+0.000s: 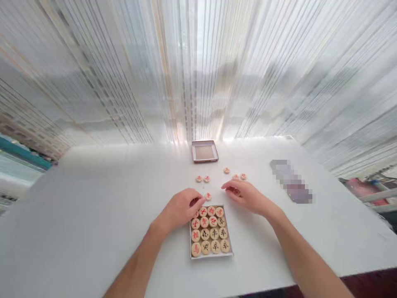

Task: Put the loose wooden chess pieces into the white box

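Observation:
A shallow white box (211,255) near the table's front edge holds several round wooden Chinese chess pieces (209,234) with red or black characters. My left hand (181,209) rests at the box's far left corner, fingers curled around a piece there. My right hand (245,195) hovers just beyond the box's far right, fingers pinched on a red-marked piece (235,191). One loose piece (208,196) lies between the two hands. More loose pieces (202,179) lie further back, with others (239,176) to the right.
The box lid (204,151) lies open-side up at the table's far edge. A blurred dark flat item (291,181) lies at the right. Sheer striped curtains hang behind the white table (93,198).

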A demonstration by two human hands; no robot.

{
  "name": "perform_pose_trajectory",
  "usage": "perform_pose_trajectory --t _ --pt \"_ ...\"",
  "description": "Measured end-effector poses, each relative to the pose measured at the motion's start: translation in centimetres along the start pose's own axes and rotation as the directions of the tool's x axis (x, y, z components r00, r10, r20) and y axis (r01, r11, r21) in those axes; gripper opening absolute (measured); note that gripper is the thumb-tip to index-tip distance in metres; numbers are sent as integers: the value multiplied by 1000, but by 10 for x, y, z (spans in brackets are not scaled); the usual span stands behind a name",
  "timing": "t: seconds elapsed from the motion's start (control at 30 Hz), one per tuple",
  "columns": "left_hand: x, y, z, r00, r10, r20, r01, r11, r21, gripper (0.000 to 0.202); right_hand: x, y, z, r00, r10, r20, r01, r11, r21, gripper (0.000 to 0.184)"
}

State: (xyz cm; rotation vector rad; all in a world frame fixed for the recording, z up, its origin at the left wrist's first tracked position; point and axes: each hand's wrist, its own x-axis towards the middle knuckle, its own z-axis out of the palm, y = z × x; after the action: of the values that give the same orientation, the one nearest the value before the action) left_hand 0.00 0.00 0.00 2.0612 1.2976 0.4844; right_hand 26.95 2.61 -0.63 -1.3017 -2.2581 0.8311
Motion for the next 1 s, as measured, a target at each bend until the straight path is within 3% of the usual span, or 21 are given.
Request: perform_pose_trajectory --t 0.27,0.57,0.83,0.9,1.0 --pt "-1 -3 2 1000 -22 -1 22 1000 -7 34 -3 4 -6 999 -34 17 34 999 -10 37" --pt "-1 -3 2 1000 -16 -3 16 1000 -5 33 0 7 -4 995 -61 -81 66 996 57 28" --pt "0 -3 2 1000 -8 -3 8 1000 -18 33 1 -2 9 996 -71 -60 83 973 214 31" --pt "0 -4 2 1000 -9 -4 9 1000 -15 33 2 -3 6 992 -52 -115 77 971 225 28" --pt "-1 -4 2 1000 -9 1 9 1000 -12 33 2 4 -7 952 -16 -306 41 996 78 25"
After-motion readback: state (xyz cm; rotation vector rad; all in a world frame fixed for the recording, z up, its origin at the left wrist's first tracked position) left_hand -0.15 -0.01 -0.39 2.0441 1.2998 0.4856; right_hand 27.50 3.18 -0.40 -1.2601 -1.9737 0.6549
